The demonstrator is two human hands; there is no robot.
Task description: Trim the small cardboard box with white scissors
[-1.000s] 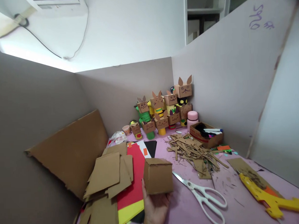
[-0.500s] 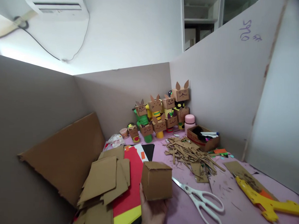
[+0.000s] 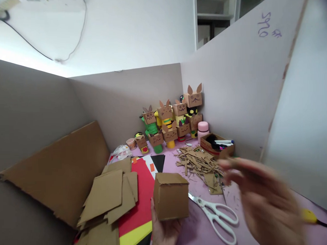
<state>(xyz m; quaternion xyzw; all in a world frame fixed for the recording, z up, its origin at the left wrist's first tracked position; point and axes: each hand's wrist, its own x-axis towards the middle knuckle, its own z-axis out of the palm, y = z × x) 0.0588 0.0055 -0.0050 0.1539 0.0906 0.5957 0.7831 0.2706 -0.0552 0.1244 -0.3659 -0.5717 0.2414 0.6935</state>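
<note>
A small brown cardboard box [image 3: 172,199] rests in my left hand [image 3: 164,232], which grips it from below and along its left side. Its upper edge shows a slightly raised flap. To the right, my right hand [image 3: 265,201] is in the air, smeared by motion; whether its fingers hold anything cannot be made out. White-handled scissors [image 3: 216,215] lie on the table just right of the box. Behind my right hand, the yellow glue gun [image 3: 309,216] is mostly hidden.
Cardboard pieces [image 3: 108,192] are stacked at left on red paper [image 3: 140,194] and yellow paper [image 3: 138,237]. Cardboard scraps [image 3: 198,160] lie ahead, near a box of markers [image 3: 207,144] and a pink bottle [image 3: 203,132]. Several cardboard animal figures [image 3: 165,113] stand by the partition.
My right hand has come into view at the right, covering most of the glue gun. The view has shifted slightly; my left hand still holds the box.
</note>
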